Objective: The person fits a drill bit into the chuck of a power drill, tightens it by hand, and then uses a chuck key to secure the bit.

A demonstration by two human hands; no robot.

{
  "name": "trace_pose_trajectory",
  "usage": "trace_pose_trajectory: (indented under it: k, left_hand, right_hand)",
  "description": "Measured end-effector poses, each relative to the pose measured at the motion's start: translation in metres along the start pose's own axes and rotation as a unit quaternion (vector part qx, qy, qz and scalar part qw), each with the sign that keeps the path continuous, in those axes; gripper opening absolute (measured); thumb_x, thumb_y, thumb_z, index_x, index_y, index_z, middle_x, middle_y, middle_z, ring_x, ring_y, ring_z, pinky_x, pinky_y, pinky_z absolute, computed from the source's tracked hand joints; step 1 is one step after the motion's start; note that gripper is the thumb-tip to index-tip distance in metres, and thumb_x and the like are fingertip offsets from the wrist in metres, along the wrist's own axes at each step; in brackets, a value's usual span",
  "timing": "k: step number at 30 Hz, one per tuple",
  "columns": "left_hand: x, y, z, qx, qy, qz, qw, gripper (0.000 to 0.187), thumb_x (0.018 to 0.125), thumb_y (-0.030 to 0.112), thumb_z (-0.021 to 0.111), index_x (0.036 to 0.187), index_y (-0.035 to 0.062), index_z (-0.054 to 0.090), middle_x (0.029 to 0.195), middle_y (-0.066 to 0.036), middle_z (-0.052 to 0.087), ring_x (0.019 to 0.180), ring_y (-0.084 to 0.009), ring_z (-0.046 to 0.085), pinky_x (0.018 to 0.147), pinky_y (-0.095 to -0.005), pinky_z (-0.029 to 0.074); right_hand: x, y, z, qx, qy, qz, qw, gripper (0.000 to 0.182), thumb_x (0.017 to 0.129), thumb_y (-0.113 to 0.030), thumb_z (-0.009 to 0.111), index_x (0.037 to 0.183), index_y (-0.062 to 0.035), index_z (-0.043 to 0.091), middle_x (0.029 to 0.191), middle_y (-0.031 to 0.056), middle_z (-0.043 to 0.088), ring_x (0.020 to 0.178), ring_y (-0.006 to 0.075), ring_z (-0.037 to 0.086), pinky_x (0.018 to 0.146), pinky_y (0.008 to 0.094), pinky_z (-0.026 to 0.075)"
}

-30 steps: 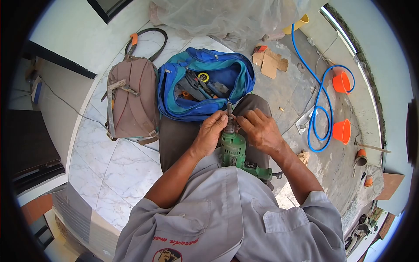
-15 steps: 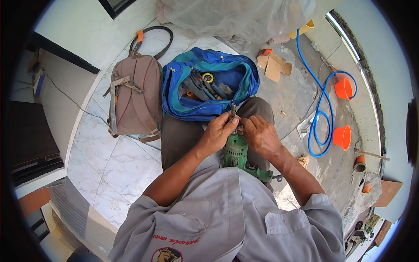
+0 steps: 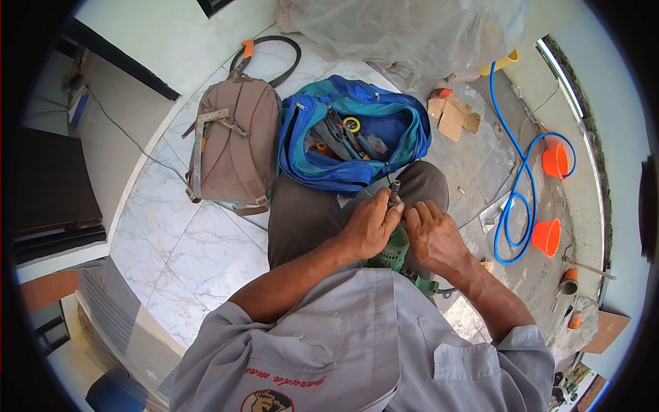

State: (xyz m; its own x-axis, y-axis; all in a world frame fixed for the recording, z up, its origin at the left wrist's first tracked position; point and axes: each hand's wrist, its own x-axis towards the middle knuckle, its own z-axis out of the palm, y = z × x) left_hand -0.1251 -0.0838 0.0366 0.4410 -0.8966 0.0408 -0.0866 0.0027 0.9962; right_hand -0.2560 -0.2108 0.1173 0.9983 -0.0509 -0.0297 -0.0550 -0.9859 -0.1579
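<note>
A green power drill (image 3: 392, 255) rests in my lap against my grey shirt, its nose pointing away from me. From its front end sticks a metal bit or socket (image 3: 395, 187). My left hand (image 3: 371, 225) is closed around that metal piece, with the thumb pressed along its side. Close beside it, my right hand (image 3: 438, 237) has its fingers curled together at the front of the drill. Whatever those right fingers pinch is hidden. Beyond my knees lies an open blue bag (image 3: 322, 177) with hand tools inside.
A brown backpack (image 3: 230, 147) with a metal tool on top lies left of the bag. On the right are a looping blue hose (image 3: 503, 237), an orange bucket (image 3: 546, 237) and another orange bucket (image 3: 555, 163). Torn cardboard (image 3: 452, 118) lies farther back, near plastic sheeting (image 3: 405, 34).
The view has shifted, so the surroundings appear farther right. Both hands and the drill have come slightly closer to my body; the grip looks much the same.
</note>
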Motion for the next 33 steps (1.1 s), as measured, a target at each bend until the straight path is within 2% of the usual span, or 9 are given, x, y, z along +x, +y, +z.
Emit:
trace_pose_trajectory:
  k: [2,5,8,11,14,17,23,28,33]
  left_hand:
    - [-0.004,0.005,0.001,-0.006,-0.003,0.009,1.000,0.018,0.109,0.013,0.053,0.113,-0.0054,0.051,0.088,-0.018,0.068,0.078,-0.0333,0.067,0.074,-0.0426,0.052]
    - [-0.007,0.014,0.000,-0.015,-0.018,0.010,1.000,0.018,0.109,0.013,0.052,0.116,-0.0047,0.052,0.090,-0.018,0.068,0.080,-0.0328,0.069,0.075,-0.0428,0.052]
    - [-0.011,0.014,0.003,-0.016,-0.010,0.019,1.000,0.018,0.110,0.012,0.051,0.117,-0.0045,0.051,0.089,-0.018,0.068,0.080,-0.0316,0.069,0.074,-0.0436,0.053]
    - [-0.013,0.012,0.006,-0.008,0.003,0.035,0.999,0.018,0.110,0.012,0.051,0.118,-0.0044,0.051,0.086,-0.018,0.067,0.079,-0.0313,0.070,0.073,-0.0440,0.053]
    - [-0.012,0.013,0.005,0.006,-0.007,0.037,0.999,0.018,0.110,0.011,0.051,0.119,-0.0045,0.051,0.083,-0.018,0.066,0.077,-0.0325,0.069,0.071,-0.0446,0.053]
    - [-0.014,0.015,0.003,0.015,-0.012,0.041,0.999,0.018,0.110,0.010,0.051,0.119,-0.0046,0.050,0.081,-0.020,0.065,0.075,-0.0358,0.069,0.069,-0.0459,0.052]
    - [-0.012,0.014,-0.004,0.027,-0.011,0.022,0.999,0.019,0.109,0.011,0.052,0.119,-0.0053,0.051,0.082,-0.024,0.065,0.075,-0.0421,0.068,0.069,-0.0485,0.051]
    - [-0.012,0.005,-0.001,0.034,0.010,0.026,0.999,0.018,0.109,0.011,0.052,0.116,-0.0054,0.051,0.085,-0.025,0.066,0.079,-0.0429,0.068,0.073,-0.0475,0.052]
    - [-0.009,0.007,-0.008,-0.005,-0.006,-0.013,1.000,0.016,0.110,0.012,0.053,0.115,-0.0037,0.052,0.086,-0.019,0.067,0.077,-0.0330,0.068,0.072,-0.0441,0.052]
  right_hand:
    - [-0.002,-0.001,-0.009,-0.005,-0.025,-0.012,1.000,0.016,0.087,-0.009,0.064,0.097,0.0010,0.058,0.089,0.0131,0.059,0.082,0.0293,0.062,0.066,0.0392,0.055]
    - [-0.009,0.002,-0.010,0.050,0.011,-0.022,0.998,0.018,0.085,-0.008,0.066,0.098,0.0015,0.058,0.088,0.0127,0.058,0.080,0.0294,0.061,0.066,0.0400,0.055]
    - [-0.013,0.004,-0.004,0.074,0.086,-0.042,0.993,0.020,0.084,-0.008,0.068,0.098,0.0022,0.059,0.087,0.0120,0.057,0.078,0.0294,0.061,0.065,0.0403,0.055]
    - [-0.013,0.005,-0.005,0.064,0.088,-0.051,0.993,0.020,0.082,-0.008,0.068,0.096,0.0016,0.059,0.085,0.0117,0.056,0.077,0.0283,0.061,0.062,0.0389,0.054]
    - [-0.012,0.004,-0.014,0.003,0.014,-0.066,0.998,0.020,0.078,-0.008,0.066,0.095,0.0005,0.059,0.085,0.0114,0.055,0.076,0.0268,0.061,0.059,0.0371,0.053]
    - [-0.014,0.003,-0.007,-0.045,0.042,-0.083,0.995,0.020,0.075,-0.008,0.065,0.093,-0.0008,0.059,0.084,0.0107,0.054,0.075,0.0253,0.060,0.057,0.0365,0.052]
    - [-0.008,-0.013,0.017,-0.035,0.103,-0.008,0.994,0.016,0.076,-0.006,0.064,0.089,-0.0033,0.055,0.083,0.0107,0.052,0.074,0.0267,0.058,0.056,0.0390,0.051]
    - [-0.006,-0.022,0.027,-0.009,0.094,0.051,0.994,0.019,0.076,-0.005,0.066,0.091,-0.0035,0.055,0.086,0.0119,0.053,0.078,0.0298,0.059,0.060,0.0416,0.052]
    - [-0.003,-0.024,0.032,0.002,0.099,0.072,0.993,0.017,0.078,-0.005,0.066,0.092,-0.0037,0.055,0.086,0.0114,0.054,0.079,0.0294,0.060,0.061,0.0419,0.052]
